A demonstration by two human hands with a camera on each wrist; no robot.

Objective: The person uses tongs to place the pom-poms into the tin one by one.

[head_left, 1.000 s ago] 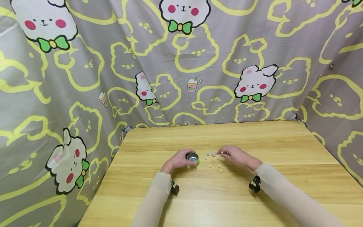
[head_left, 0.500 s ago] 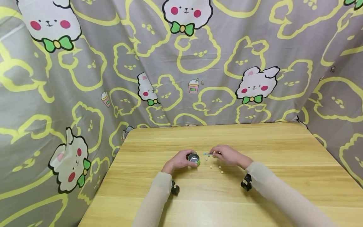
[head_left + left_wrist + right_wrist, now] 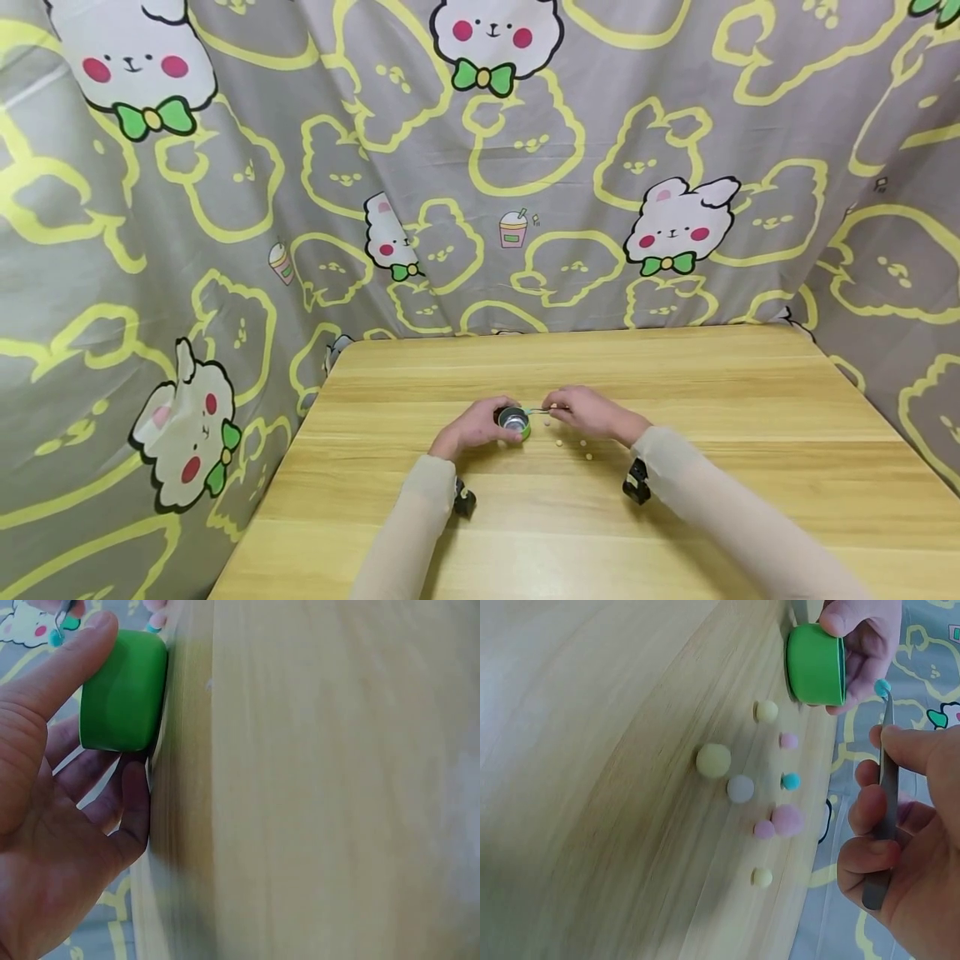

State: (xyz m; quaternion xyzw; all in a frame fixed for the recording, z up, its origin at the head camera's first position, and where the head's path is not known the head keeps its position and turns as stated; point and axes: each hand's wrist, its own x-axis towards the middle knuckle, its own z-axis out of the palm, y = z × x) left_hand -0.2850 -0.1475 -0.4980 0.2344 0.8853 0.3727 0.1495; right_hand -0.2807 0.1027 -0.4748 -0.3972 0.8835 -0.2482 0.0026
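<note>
My left hand [image 3: 477, 422] grips a small round green tin [image 3: 126, 691] standing on the table, thumb on one side and fingers on the other. The tin's shiny inside shows from above in the head view. My right hand [image 3: 922, 817] holds metal tweezers [image 3: 887, 802]. Pinched in their tips is a small blue ball [image 3: 883, 688], raised near the tin's rim. On the table beside the tin lie several small balls, among them a large yellow ball [image 3: 713, 760], a white ball [image 3: 740, 789], a larger pink ball [image 3: 787, 820] and another blue ball [image 3: 790, 781].
The wooden table [image 3: 420, 367] runs back to a grey curtain [image 3: 450, 167] printed with yellow outlines and white cartoon animals. More curtain hangs along the left and right sides. A black wrist camera [image 3: 637, 482] sits at my right wrist.
My right hand has moved left, lifting the blue ball in the tweezers from the scattered balls to the tin's rim. My left hand keeps its hold on the tin.
</note>
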